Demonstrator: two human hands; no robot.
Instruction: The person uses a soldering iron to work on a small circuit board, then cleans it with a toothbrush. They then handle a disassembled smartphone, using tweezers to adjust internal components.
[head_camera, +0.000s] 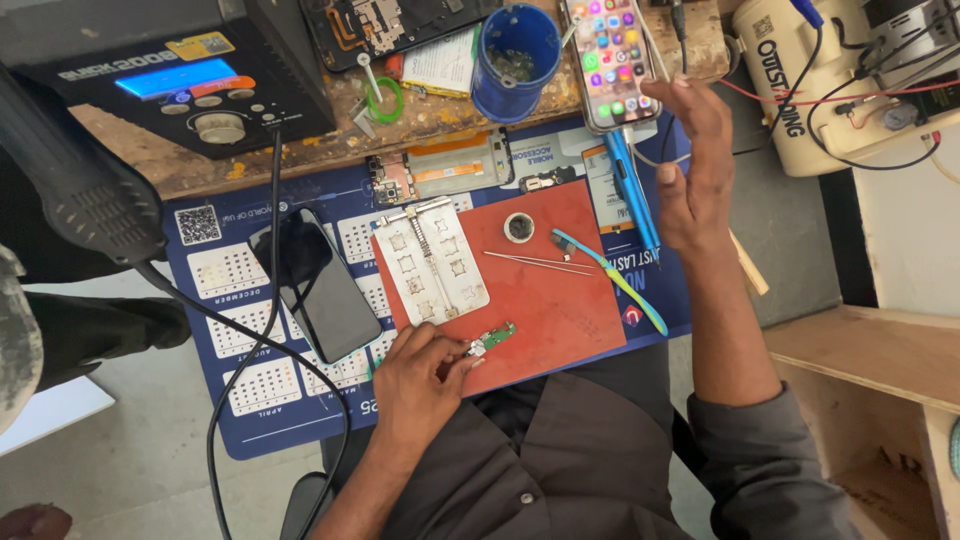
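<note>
My left hand (420, 368) pinches a small green circuit board (494, 337) at the near edge of the red work mat (560, 300). My right hand (697, 170) is raised with fingers apart and holds nothing; it hovers beside a lit smartphone (611, 55) leaning at the back. On the mat lie a metal board holder (432, 260), thin tweezers (540, 262), a small round tin (519, 227) and a blue-yellow tool (612, 278).
A dark phone (318, 285) lies face up on the blue desk mat (250, 370). A black station with a blue display (175, 85), its black cable (275, 200), a blue cup (518, 60), an opened phone frame (445, 165) and a blue soldering pen (630, 190) are nearby.
</note>
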